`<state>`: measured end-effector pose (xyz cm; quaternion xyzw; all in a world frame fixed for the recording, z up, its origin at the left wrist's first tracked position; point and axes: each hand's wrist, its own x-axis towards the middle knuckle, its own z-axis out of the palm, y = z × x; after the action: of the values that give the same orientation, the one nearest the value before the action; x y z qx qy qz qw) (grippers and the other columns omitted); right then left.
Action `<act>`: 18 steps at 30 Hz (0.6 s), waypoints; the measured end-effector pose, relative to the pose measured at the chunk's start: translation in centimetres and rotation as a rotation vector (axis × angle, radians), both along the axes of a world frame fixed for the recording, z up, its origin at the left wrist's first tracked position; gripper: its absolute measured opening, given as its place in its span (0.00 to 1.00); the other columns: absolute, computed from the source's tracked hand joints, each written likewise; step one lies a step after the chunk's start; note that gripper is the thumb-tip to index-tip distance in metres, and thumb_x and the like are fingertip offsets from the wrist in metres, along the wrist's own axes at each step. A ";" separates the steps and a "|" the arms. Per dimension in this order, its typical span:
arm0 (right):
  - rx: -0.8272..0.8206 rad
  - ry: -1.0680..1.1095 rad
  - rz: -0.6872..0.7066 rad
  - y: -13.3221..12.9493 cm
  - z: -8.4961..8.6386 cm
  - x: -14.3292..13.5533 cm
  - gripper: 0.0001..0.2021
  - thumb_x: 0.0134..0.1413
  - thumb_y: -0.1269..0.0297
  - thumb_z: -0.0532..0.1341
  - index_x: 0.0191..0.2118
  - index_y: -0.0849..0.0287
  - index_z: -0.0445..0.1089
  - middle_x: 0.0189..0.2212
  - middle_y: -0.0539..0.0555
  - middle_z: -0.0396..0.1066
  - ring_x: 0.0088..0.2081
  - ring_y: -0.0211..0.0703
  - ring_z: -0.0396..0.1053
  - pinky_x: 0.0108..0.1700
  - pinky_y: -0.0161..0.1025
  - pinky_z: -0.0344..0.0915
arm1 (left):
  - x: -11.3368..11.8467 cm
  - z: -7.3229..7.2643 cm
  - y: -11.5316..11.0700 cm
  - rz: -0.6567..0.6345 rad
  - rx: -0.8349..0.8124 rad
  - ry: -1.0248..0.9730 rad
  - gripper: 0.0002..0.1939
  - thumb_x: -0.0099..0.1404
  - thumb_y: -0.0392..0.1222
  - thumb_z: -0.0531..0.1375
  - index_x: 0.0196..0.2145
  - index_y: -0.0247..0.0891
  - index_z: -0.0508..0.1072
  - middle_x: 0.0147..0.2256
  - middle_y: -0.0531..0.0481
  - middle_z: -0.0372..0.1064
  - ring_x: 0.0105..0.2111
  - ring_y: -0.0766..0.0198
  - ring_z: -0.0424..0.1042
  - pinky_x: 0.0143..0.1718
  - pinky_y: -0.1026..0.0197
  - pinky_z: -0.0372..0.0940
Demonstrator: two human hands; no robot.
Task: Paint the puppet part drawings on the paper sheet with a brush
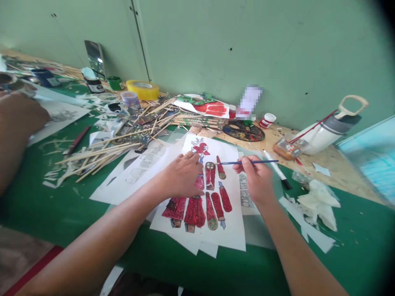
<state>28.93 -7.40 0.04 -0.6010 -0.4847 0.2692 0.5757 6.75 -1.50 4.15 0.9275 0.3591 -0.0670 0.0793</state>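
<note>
A white sheet (234, 222) with red-painted figure parts lies on other papers in front of me. My left hand (185, 174) rests palm down on this sheet, fingers spread over part of the figure, a ring on one finger. My right hand (254, 176) pinches a thin blue paintbrush (262, 161) above the sheet's right edge. The brush points left, its tip at the round green top of a red painted piece (210, 174). More red pieces with green ends and blue tips are drawn below and to the right.
Wooden sticks (105, 154) lie heaped at left. Behind are yellow tape (142, 89), paint jars (115, 83) and a palette (243, 130). At right are a marker (277, 170), a bottle (324, 133) and paper scraps (319, 201). Another person's hand (24, 109) is far left.
</note>
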 end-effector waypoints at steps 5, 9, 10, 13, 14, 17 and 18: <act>-0.006 -0.008 -0.005 -0.1 0.1 -0.1 0.14 0.63 0.51 0.62 0.36 0.57 0.73 0.26 0.52 0.78 0.31 0.43 0.76 0.39 0.42 0.73 | 0.0 0.0 0.0 -0.004 -0.009 -0.002 0.30 0.60 0.59 0.66 0.50 0.32 0.74 0.53 0.35 0.67 0.53 0.44 0.66 0.56 0.45 0.61; -0.013 -0.011 0.007 -0.1 0.1 -0.1 0.14 0.62 0.50 0.62 0.36 0.56 0.73 0.27 0.52 0.78 0.31 0.44 0.76 0.39 0.43 0.73 | -0.1 -0.1 0.0 -0.013 -0.005 -0.002 0.29 0.62 0.60 0.65 0.49 0.32 0.74 0.53 0.35 0.67 0.53 0.43 0.66 0.57 0.45 0.61; -0.015 -0.018 0.006 -0.1 0.2 -0.1 0.14 0.62 0.51 0.62 0.35 0.56 0.73 0.27 0.52 0.78 0.31 0.43 0.76 0.39 0.42 0.73 | -0.1 -0.2 0.0 -0.013 -0.005 -0.002 0.29 0.62 0.60 0.65 0.49 0.32 0.74 0.53 0.35 0.67 0.53 0.43 0.66 0.57 0.45 0.61; -0.020 -0.035 0.004 -0.1 0.3 -0.2 0.14 0.62 0.50 0.62 0.35 0.56 0.73 0.27 0.52 0.78 0.30 0.43 0.75 0.38 0.42 0.72 | -0.1 -0.2 0.0 -0.010 0.000 -0.015 0.29 0.61 0.60 0.66 0.49 0.32 0.74 0.53 0.35 0.67 0.53 0.42 0.66 0.57 0.44 0.61; -0.019 -0.036 0.002 -0.1 0.4 -0.3 0.14 0.61 0.50 0.62 0.34 0.56 0.73 0.26 0.52 0.77 0.30 0.43 0.75 0.38 0.42 0.72 | -0.1 -0.1 -0.1 -0.009 0.002 -0.022 0.29 0.61 0.60 0.66 0.48 0.32 0.75 0.53 0.34 0.67 0.53 0.43 0.66 0.57 0.44 0.61; -0.015 -0.036 0.005 0.0 0.4 -0.3 0.13 0.61 0.50 0.62 0.34 0.55 0.73 0.26 0.52 0.77 0.30 0.43 0.75 0.38 0.42 0.72 | 0.0 -0.1 -0.1 -0.006 0.009 -0.031 0.28 0.61 0.59 0.65 0.48 0.32 0.75 0.53 0.35 0.67 0.53 0.44 0.66 0.57 0.45 0.61; -0.013 -0.034 0.007 0.0 0.3 -0.3 0.13 0.61 0.51 0.62 0.34 0.55 0.73 0.27 0.52 0.77 0.30 0.43 0.75 0.38 0.42 0.72 | 0.0 0.0 -0.2 -0.005 0.011 -0.028 0.28 0.61 0.59 0.65 0.48 0.32 0.75 0.53 0.35 0.67 0.53 0.44 0.66 0.57 0.46 0.61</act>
<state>28.64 -7.43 0.35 -0.6074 -0.4949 0.2643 0.5624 6.71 -1.66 4.10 0.9297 0.3560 -0.0524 0.0791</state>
